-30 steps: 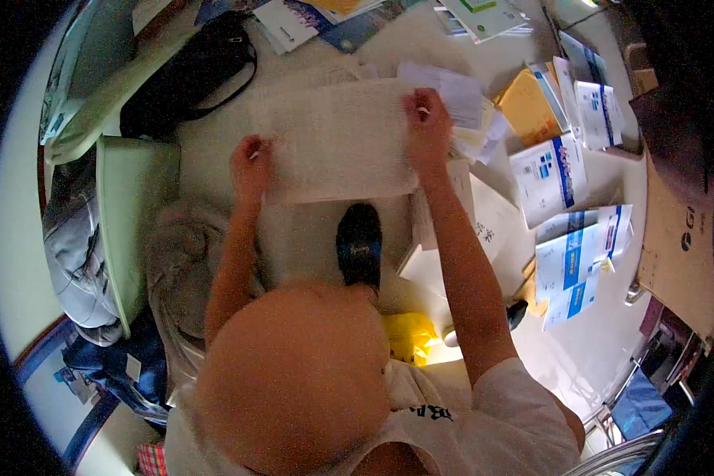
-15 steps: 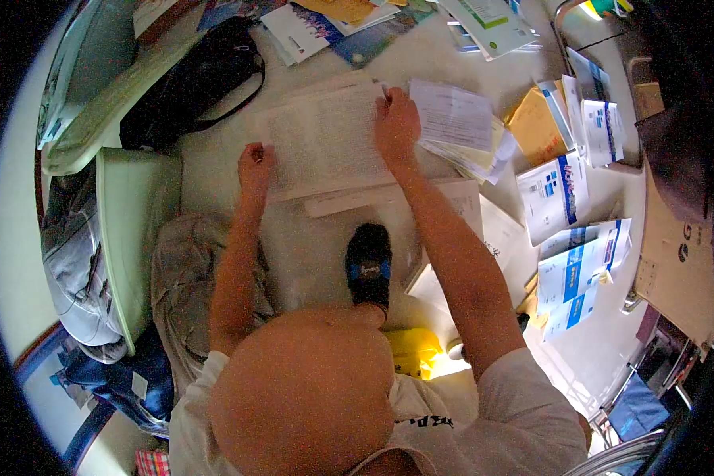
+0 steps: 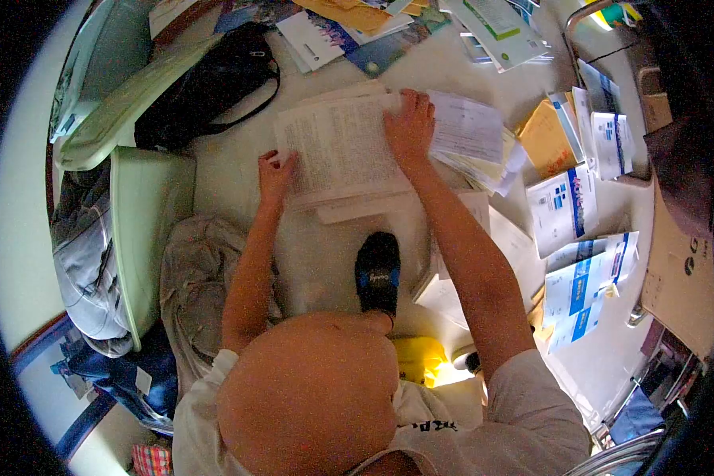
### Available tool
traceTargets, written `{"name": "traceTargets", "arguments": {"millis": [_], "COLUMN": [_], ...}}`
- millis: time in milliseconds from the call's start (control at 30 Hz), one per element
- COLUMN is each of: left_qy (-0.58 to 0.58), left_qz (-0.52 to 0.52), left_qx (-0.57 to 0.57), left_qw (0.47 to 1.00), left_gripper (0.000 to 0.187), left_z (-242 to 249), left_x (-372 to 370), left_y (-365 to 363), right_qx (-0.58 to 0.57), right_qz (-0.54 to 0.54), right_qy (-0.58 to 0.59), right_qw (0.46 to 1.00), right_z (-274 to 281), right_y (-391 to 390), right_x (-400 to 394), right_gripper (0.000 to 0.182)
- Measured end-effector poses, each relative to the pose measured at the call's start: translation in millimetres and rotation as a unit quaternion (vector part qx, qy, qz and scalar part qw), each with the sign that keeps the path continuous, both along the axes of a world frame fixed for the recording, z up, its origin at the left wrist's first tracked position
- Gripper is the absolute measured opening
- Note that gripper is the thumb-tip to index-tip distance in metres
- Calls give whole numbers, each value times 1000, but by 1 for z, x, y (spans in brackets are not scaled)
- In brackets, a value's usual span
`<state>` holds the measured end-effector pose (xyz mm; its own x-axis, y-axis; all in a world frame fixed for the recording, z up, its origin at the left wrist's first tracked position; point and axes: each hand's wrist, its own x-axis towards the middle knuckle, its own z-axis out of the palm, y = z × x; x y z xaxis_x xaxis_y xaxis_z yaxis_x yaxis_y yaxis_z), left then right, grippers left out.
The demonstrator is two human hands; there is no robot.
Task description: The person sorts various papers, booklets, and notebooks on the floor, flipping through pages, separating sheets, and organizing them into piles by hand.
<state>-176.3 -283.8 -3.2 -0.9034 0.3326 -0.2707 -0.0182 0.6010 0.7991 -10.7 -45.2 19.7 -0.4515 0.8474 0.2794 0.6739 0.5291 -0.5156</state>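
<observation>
Printed sheets of paper (image 3: 341,147) lie in a loose stack in front of me, covered in dense small text. At their left edge is my left hand (image 3: 277,176), its fingers curled closed on the margin. My right hand (image 3: 410,135) lies on the upper right edge with its fingers stretched out, pressing on the paper. Beneath the near side of the stack another pale sheet (image 3: 349,213) sticks out. Just right of my right hand are more printed papers (image 3: 468,127), overlapping in a pile.
A black bag (image 3: 214,83) lies at the upper left, above a pale green bin (image 3: 154,230) with clothes in it. Envelopes and booklets (image 3: 563,206) spread along the right. My foot in a dark sock (image 3: 377,274) is close below the papers; a yellow bag (image 3: 419,358) is nearby.
My right hand has gone from a closed grip at the sheet's upper right corner to lying flat with fingers out. The view has shifted slightly. My left hand stays at the left edge.
</observation>
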Motion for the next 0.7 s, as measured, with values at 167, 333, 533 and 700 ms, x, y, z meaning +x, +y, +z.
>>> {"name": "traceTargets", "arguments": {"millis": [167, 333, 533, 700], "left_qy": [-37, -150, -118, 18], "left_qz": [-43, -7, -31, -28], "left_qx": [-25, 25, -32, -73], "left_qw": [998, 988, 992, 997], "left_gripper": [64, 62, 61, 62], "left_z": [10, 8, -6, 17], "left_x": [0, 0, -3, 16], "left_y": [-1, -2, -14, -9], "right_qx": [37, 44, 64, -44], "right_qz": [220, 257, 294, 144], "right_qy": [-57, -119, -67, 141], "right_qw": [973, 958, 951, 979], "right_z": [9, 14, 0, 33], "right_y": [3, -5, -7, 35], "right_x": [-13, -23, -19, 49], "right_gripper": [46, 53, 52, 40]}}
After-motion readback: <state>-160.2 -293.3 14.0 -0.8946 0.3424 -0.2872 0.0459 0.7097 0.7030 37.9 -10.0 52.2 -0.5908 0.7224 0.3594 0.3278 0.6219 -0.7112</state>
